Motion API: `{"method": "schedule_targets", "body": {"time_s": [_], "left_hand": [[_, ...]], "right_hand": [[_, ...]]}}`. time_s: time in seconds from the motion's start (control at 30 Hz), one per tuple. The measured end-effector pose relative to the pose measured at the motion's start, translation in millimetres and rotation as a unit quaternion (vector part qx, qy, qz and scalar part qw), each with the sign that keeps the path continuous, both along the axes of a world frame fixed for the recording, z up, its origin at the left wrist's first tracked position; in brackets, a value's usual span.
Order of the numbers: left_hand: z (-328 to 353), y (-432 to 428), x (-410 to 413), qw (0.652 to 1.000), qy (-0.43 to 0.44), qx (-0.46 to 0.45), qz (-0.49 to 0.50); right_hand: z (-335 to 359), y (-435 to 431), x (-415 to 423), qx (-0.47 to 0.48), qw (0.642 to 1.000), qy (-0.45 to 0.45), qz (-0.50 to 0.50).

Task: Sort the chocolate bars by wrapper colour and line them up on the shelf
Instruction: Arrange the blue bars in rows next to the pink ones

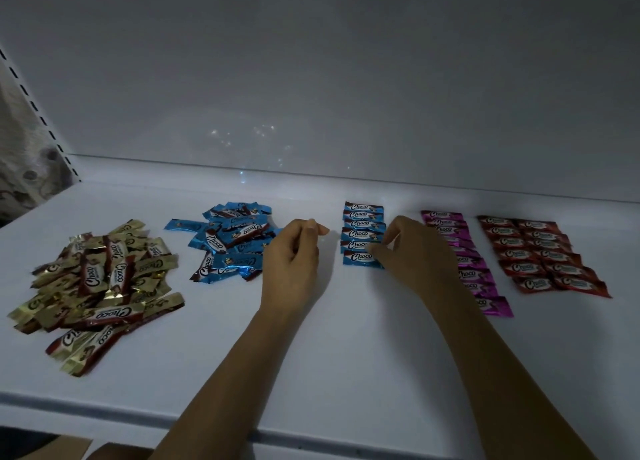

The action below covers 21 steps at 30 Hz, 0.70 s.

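On the white shelf (346, 338) lie four colours of Choco bars. A loose gold pile (100, 286) sits at the left and a loose blue pile (232, 239) beside it. A neat column of blue bars (362, 232) runs front to back in the middle. My right hand (415, 255) touches the right end of that column's nearest bars with bent fingertips. My left hand (294, 251) hovers between the blue pile and the column, fingers loosely curled, holding nothing I can see. A pink column (464, 251) is partly hidden by my right hand.
Two columns of red bars (540, 255) lie at the far right. The shelf's white back wall (346, 96) rises behind everything. A slotted upright (38, 113) stands at the left. The shelf's front edge (207, 421) runs below my forearms.
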<state>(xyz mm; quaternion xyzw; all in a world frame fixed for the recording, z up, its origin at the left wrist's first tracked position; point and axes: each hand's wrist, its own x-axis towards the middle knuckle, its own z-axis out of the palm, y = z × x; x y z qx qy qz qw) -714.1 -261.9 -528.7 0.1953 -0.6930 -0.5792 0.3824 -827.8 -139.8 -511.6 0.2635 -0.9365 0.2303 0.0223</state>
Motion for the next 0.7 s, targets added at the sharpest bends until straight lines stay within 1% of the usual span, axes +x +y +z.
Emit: {"method": "schedule_targets", "body": {"time_s": [0.07,0.2,0.27,0.3,0.37,0.43,0.47,0.5,0.53,0.57,0.63,0.7], "left_hand": [[-0.9,-0.7,-1.3,1.0,0.004,0.003,0.0],[-0.8,-0.2,-0.5,1.0,0.014,0.013,-0.005],[3.8,1.8,-0.3,0.998,0.013,0.061,-0.03],[6.5,2.8,0.9,0.993,0.023,0.104,-0.057],[10.3,1.6,3.3,0.969,0.075,0.198,-0.127],[11.0,-2.5,6.6,0.932,0.117,0.293,-0.178],[11.1,-4.7,8.2,0.912,0.129,0.337,-0.195],[10.1,-7.0,9.1,0.894,0.141,0.371,-0.206],[9.6,-8.8,9.8,0.879,0.153,0.396,-0.216],[9.3,-10.1,10.0,0.869,0.159,0.414,-0.22],[9.8,-12.6,10.0,0.863,0.148,0.431,-0.219],[10.4,-13.5,10.8,0.857,0.148,0.442,-0.22]], "right_hand": [[-0.2,-2.4,2.3,-0.001,0.999,-0.027,0.023],[-6.4,-6.3,4.4,0.0,1.0,-0.003,0.028],[-6.6,-8.1,3.9,-0.027,0.999,0.0,0.028],[-6.1,-9.2,4.7,-0.056,0.998,0.003,0.028],[-3.6,-14.8,10.2,-0.175,0.982,0.045,0.054],[1.8,-21.6,24.5,-0.324,0.934,0.102,0.108],[4.1,-23.8,32.9,-0.376,0.91,0.108,0.138],[5.3,-25.6,40.7,-0.398,0.896,0.103,0.167],[4.4,-27.1,47.3,-0.39,0.895,0.095,0.193],[2.9,-28.3,53.0,-0.359,0.905,0.089,0.213],[-1.2,-30.9,59.9,-0.272,0.928,0.073,0.243],[-5.6,-34.7,63.1,-0.228,0.935,0.035,0.27]]}}
